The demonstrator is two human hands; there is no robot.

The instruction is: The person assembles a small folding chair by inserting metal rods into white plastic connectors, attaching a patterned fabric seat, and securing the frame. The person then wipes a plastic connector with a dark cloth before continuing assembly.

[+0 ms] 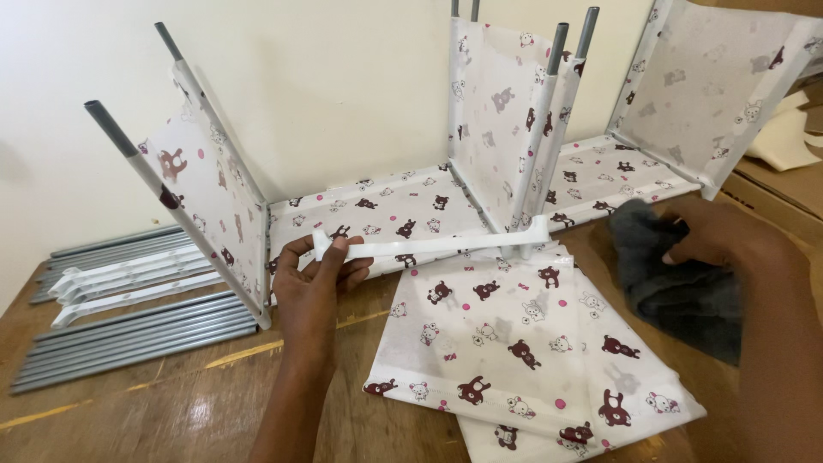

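While grey tubes (129,339) and white bars (129,283) lie at the far left on the wooden floor (171,411), the left hand (313,287) grasps with its fingers one end of a long white bar (429,246), which reaches across the bear-print fabric frame (377,210). Loose fabric panels (506,343) lie flat in the middle. Further to the right, the right hand (716,236) rests with bent fingers on a dark grey cloth (677,291), holding it.

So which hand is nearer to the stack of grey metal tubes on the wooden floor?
Left. The left hand is just right of the grey tubes; the right hand is far right.
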